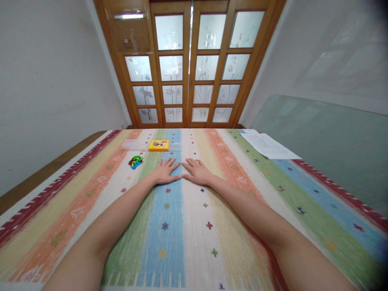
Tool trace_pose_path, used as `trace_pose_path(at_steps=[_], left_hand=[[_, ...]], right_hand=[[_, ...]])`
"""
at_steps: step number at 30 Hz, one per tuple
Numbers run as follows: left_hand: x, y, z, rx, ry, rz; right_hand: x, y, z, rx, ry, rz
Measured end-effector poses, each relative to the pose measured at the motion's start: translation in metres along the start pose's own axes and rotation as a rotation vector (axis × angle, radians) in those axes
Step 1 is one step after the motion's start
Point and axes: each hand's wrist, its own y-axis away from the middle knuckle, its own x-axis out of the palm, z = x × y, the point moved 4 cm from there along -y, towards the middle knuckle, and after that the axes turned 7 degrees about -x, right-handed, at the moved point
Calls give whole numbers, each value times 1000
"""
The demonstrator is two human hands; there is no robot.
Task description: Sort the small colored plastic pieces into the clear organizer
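Note:
Both palms rest on a striped tablecloth (165, 238). My left hand (165, 171) lies flat with its fingers spread over the blue stripe, holding nothing. Beside it, almost touching at the thumbs, my right hand (197, 171) is also flat and spread on the white stripe. Beyond my left hand lies a yellow box (159, 145) with a printed picture. A clear plastic case (131, 144) sits to the left of that box. Nearer, left of my left hand, is a small heap of green, blue and dark pieces (135, 162), too small to make out singly.
White paper sheets (268, 146) with writing lie at the far right of the table. A pale green panel (327, 149) stands along the right side. Wooden doors with frosted panes (172, 66) rise behind the table's far edge.

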Motion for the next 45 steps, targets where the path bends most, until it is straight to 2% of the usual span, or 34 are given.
trace_pose_path(at_steps=[19, 27, 32, 45], left_hand=[[1, 3, -3, 12, 3, -5], [0, 4, -4, 59, -45, -72], [0, 3, -6, 101, -90, -43], [3, -4, -11, 58, -93, 57]], right_hand=[[0, -1, 1, -37, -18, 34], [4, -2, 1, -84, -32, 33], [5, -2, 2, -116, -2, -18], [8, -2, 1, -126, -18, 30]])
